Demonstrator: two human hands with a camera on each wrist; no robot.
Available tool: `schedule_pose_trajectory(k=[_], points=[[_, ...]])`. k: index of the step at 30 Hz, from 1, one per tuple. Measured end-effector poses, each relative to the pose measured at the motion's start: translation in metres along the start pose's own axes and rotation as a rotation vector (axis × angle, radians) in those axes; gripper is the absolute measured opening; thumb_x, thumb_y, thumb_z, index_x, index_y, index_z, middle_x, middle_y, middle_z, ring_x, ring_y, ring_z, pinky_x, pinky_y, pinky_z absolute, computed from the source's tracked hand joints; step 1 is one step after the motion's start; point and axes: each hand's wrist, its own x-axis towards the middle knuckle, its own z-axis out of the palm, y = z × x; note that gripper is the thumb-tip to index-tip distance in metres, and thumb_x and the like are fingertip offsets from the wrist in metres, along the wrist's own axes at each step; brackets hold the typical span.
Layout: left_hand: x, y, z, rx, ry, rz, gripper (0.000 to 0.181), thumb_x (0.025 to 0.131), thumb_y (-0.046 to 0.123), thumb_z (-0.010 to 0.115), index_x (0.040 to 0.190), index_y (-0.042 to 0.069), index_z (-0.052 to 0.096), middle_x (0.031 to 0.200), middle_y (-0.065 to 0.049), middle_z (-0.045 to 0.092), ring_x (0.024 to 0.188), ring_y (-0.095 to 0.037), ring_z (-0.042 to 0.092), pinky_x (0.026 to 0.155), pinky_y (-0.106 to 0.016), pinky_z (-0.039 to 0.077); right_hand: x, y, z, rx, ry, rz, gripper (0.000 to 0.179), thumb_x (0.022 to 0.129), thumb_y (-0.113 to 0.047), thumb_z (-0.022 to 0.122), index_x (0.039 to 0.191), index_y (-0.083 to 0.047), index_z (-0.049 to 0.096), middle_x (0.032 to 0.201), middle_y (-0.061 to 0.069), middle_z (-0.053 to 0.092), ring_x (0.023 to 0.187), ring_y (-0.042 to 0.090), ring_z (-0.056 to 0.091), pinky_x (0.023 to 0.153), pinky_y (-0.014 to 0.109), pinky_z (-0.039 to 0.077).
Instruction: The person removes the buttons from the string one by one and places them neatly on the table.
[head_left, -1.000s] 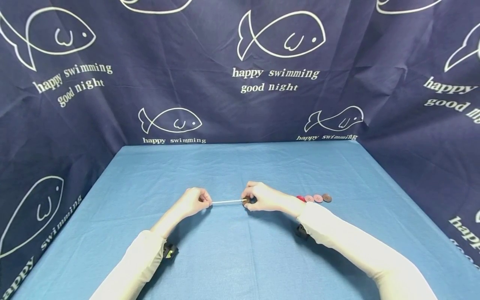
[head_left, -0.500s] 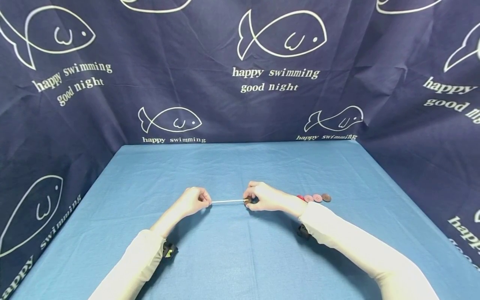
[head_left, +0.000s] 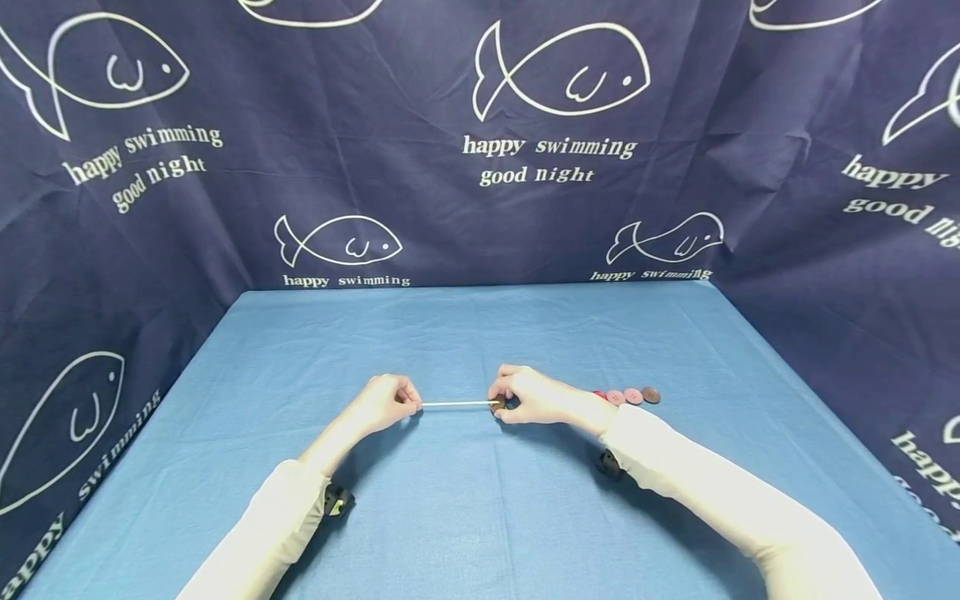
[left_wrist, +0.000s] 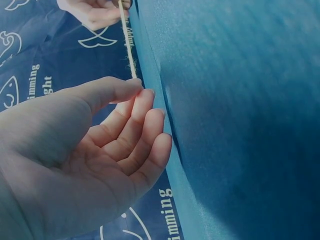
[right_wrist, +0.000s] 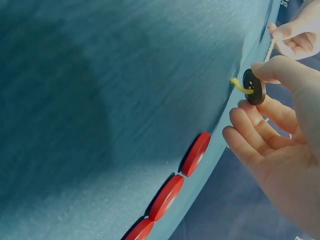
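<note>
A thin white cord stretches nearly level between the two hands above the blue table. My left hand pinches one end between thumb and forefinger; the left wrist view shows the cord leaving those fingertips. At the other end, my right hand holds a dark brown button by its edge, between thumb and fingers. In the right wrist view, the cord's yellow tip sticks out of a hole in the button, on the side away from the left hand.
Right of the right hand, a row of loose buttons lies on the blue cloth: a red button partly behind the forearm, two pink buttons and a brown button. A dark blue fish-print curtain hangs behind the table.
My right hand has shifted slightly to the right with the button, and the visible span of cord has grown a little longer. My left hand has stayed almost still.
</note>
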Motion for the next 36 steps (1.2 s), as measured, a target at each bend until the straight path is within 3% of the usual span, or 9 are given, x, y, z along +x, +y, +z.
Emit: schedule_pose_trajectory(k=[21, 36], points=[[0.0, 0.0, 0.0, 0.002, 0.002, -0.014, 0.004, 0.081, 0.006, 0.065, 0.078, 0.006, 0.068, 0.064, 0.001, 0.064, 0.052, -0.006, 0.053, 0.055, -0.022, 0.045, -0.006, 0.002, -0.002, 0.017, -0.001, 0.007, 0.011, 0.077, -0.007, 0.069, 0.088, -0.006, 0.068, 0.085, 0.006, 0.057, 0.077, 0.018, 0.056, 0.071, 0.027, 0.049], [0.0, 0.002, -0.001, 0.005, -0.005, -0.03, 0.004, 0.081, 0.007, 0.065, 0.078, 0.006, 0.067, 0.066, 0.001, 0.063, 0.054, -0.006, 0.053, 0.055, -0.023, 0.045, -0.01, 0.004, -0.001, 0.014, 0.022, -0.006, 0.011, 0.077, -0.007, 0.07, 0.087, -0.006, 0.067, 0.083, 0.006, 0.056, 0.076, 0.017, 0.054, 0.069, 0.022, 0.047]])
